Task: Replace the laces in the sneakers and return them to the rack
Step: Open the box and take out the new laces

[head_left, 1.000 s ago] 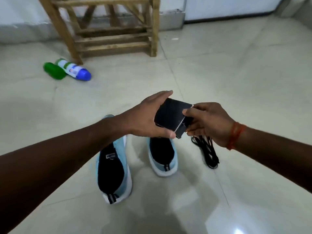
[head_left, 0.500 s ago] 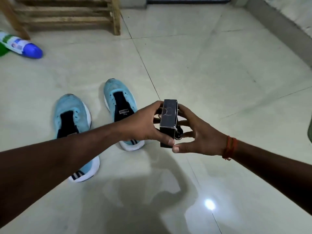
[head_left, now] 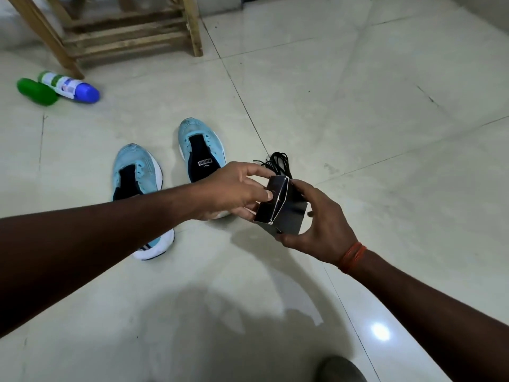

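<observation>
Head view: small black cardboard box (head_left: 283, 210) now tipped on a slant, no longer standing straight up as half a second ago. More of the wooden rack (head_left: 124, 34) in sight at the top left, with the green bottle (head_left: 35, 92) and the white and blue bottle (head_left: 71, 88) beside it. Bundle of black laces (head_left: 278, 161) showing again on the pale tiled floor (head_left: 358, 106), just behind the box.

Box dark and a bit shiny, with thin white worn edges and one side flap partly open. Held up in the air between both hands, just right of the two light blue sneakers (head_left: 137, 172) lying side by side on the floor.

Left hand (head_left: 234, 193) reaching in from the left, fingertips pinching the flap side. Right hand (head_left: 319, 230) cupped round the far side, thumb at the bottom corner, fingers curled on the box. Orange thread band (head_left: 352, 256) on the right wrist.
</observation>
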